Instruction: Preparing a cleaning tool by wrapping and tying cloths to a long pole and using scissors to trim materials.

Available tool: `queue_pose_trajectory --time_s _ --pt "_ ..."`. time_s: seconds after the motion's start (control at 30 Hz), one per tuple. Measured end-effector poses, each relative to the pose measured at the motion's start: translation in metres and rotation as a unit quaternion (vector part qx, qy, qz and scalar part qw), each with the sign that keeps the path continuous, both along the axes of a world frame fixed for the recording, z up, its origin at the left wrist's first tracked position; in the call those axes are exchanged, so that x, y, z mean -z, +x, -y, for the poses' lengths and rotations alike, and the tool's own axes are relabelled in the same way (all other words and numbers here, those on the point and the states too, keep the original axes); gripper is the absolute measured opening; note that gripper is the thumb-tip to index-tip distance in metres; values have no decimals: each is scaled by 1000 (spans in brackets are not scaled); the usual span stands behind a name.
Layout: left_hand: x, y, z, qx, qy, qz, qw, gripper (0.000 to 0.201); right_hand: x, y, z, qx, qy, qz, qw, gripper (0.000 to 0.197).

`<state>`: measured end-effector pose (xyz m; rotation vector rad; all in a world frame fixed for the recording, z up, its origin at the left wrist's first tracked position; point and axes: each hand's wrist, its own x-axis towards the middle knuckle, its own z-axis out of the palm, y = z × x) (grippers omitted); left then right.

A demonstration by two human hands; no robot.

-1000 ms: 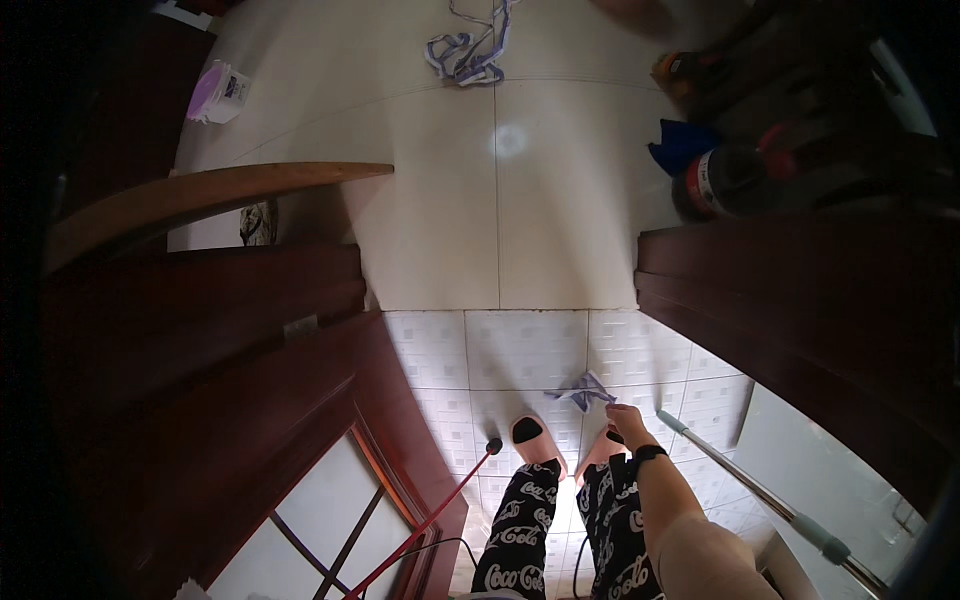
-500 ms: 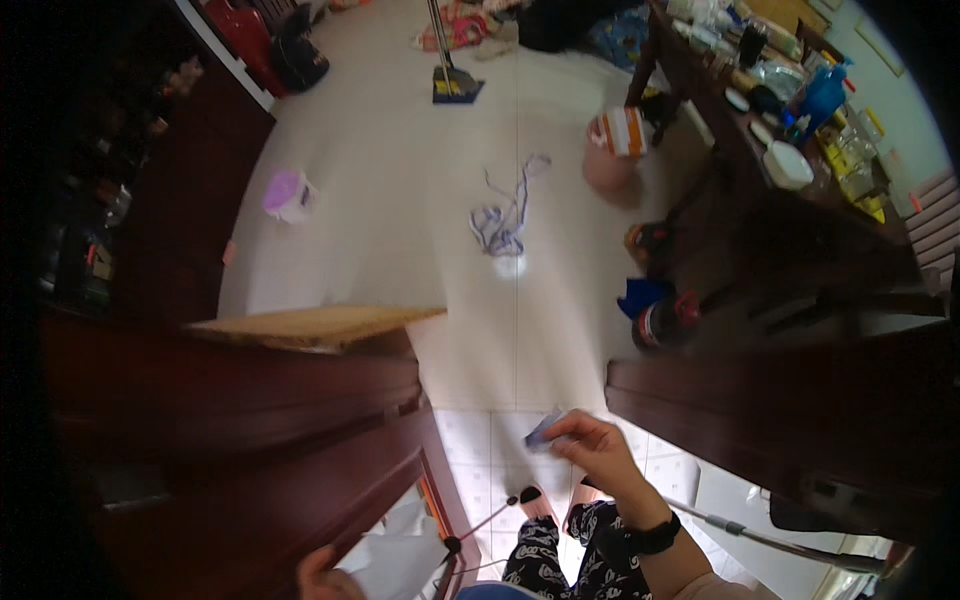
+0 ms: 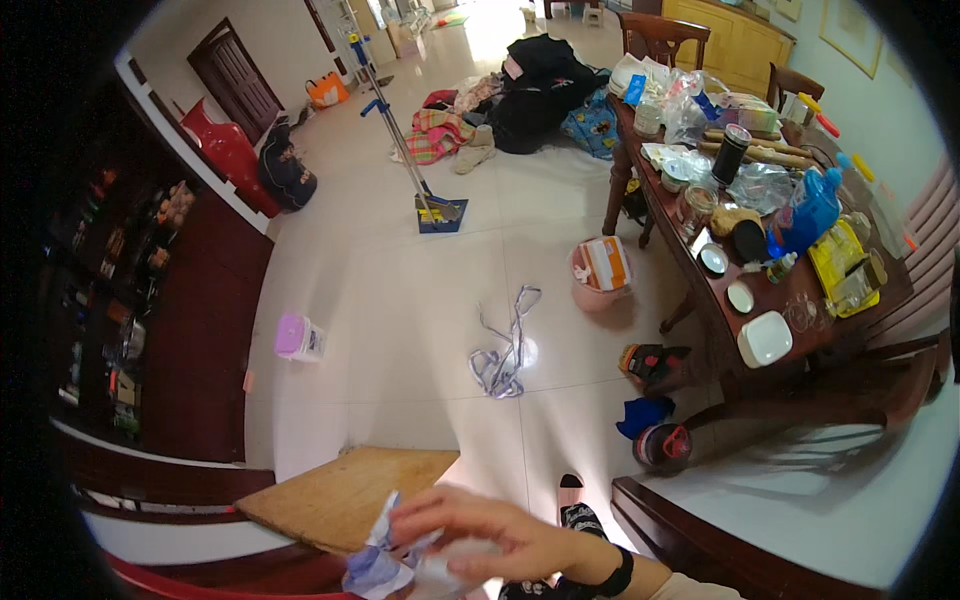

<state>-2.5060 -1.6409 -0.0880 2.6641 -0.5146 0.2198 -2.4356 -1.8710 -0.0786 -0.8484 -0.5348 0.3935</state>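
Right hand [image 3: 492, 530] stretched leftward, clamped loosely on lilac cloth [image 3: 374, 572], left hand unseen

Right hand [image 3: 500, 530] is showing bare fingers. It's wearing a wide black wristband [image 3: 617, 573]; angle is hiding whether that's a watch or a plain strap. A pale beige sleeve [image 3: 697, 584] is showing at the lower edge, and the frame is cropping most of it. Black trousers [image 3: 580, 519] are carrying a bold white print. A pale pink slipper [image 3: 570, 497] is poking out, with a dark patch showing toward the toe.
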Motion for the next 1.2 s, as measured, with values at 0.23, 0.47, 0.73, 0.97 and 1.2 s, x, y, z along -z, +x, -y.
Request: queue_pose_trajectory --time_s 0.23,0.47,0.73,0.97,1.2 --pt "-15 110 10 -284 -502 -53 815 28 110 108 29 181 -41 -339 922 25" --pt "7 208 -49 -332 -472 60 814 28 249 164 47 229 -185 -487 822 27" --pt "17 275 -111 -430 -322 172 826 28 380 222 30 193 -353 -581 707 33" --pt "75 304 -128 -501 -194 188 822 28 572 230 1 41 -592 -419 687 49" --pt "136 317 -143 -531 -107 174 822 29 693 242 -46 -130 -727 -275 615 51"
